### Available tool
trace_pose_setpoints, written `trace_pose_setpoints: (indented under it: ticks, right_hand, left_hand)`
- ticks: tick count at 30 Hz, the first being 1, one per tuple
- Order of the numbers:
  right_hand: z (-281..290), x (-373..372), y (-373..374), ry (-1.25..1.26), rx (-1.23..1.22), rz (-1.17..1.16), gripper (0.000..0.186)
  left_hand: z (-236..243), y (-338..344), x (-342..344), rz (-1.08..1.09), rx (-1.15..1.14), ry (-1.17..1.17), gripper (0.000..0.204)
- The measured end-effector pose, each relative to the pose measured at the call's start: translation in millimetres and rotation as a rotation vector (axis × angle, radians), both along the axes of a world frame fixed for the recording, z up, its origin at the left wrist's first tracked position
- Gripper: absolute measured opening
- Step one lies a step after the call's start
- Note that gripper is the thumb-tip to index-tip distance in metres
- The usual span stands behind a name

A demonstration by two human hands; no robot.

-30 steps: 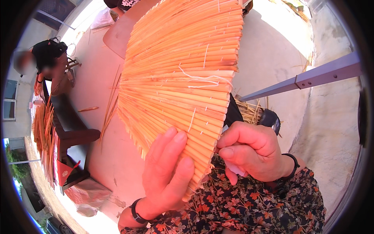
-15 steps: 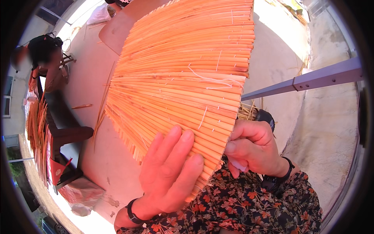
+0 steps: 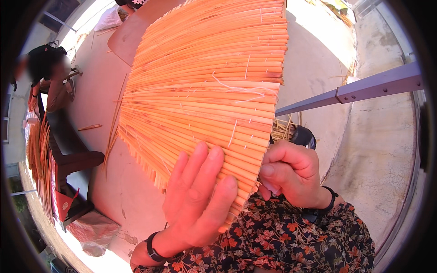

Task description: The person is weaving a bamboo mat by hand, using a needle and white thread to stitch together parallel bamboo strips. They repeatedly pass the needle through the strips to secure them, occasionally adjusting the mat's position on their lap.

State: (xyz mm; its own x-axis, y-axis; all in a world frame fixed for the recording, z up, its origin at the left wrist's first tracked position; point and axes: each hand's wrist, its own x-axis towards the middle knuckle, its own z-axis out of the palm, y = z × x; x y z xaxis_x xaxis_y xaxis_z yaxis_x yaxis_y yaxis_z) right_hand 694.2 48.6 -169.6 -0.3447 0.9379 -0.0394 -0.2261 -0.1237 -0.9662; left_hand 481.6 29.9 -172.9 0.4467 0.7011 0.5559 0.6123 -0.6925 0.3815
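A wide mat of orange-yellow reed stalks (image 3: 195, 100), stitched side by side with short white stitches, slants across the middle. Loose white thread (image 3: 234, 88) trails over its right part. My left hand (image 3: 198, 195) lies flat on the mat's near corner, fingers stretched and spread. At the mat's right edge, my right hand (image 3: 293, 170) is closed, thumb pressed against the curled fingers. A small pale scrap (image 3: 272, 187) shows below its fingers; whatever is pinched at the edge itself is hidden.
A grey metal bar (image 3: 378, 86) reaches in from the right, behind the mat. A dark wooden bench (image 3: 82, 159) and a reed bundle (image 3: 37, 150) stand at left, near another person (image 3: 48, 68). Thin stalks (image 3: 114, 120) lie on the floor; more stalks (image 3: 283, 130) lie beyond my right hand.
The whole scene has shifted slightly left in the view. Both hands keep nearly the same place on the mat, the right one's fingers turning only a little.
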Motion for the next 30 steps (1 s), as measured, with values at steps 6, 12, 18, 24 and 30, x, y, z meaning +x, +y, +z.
trace_pose_setpoints:
  ticks: [6,12,18,24,30]
  right_hand:
    - [12.1,-3.4,4.1,-0.427,0.31,-0.019,0.008]
    - [14.3,-10.2,10.5,-0.471,0.412,-0.009,0.008]
    - [13.4,-12.8,9.3,-0.447,0.389,-0.011,0.007]
    - [11.8,-11.6,7.4,-0.408,0.367,0.014,0.006]
    - [10.3,-12.4,2.5,-0.149,0.072,0.054,0.008]
  left_hand:
    - [-2.4,1.7,-7.3,-0.025,0.002,0.003,0.045]
    - [-2.6,4.0,-13.5,-0.024,0.02,-0.036,0.045]
    - [-2.1,0.4,-8.1,0.034,0.02,-0.086,0.033]
    - [-1.1,-2.2,-8.2,0.031,0.031,-0.085,0.033]
    - [11.0,-3.4,-8.6,0.063,0.032,-0.033,0.029]
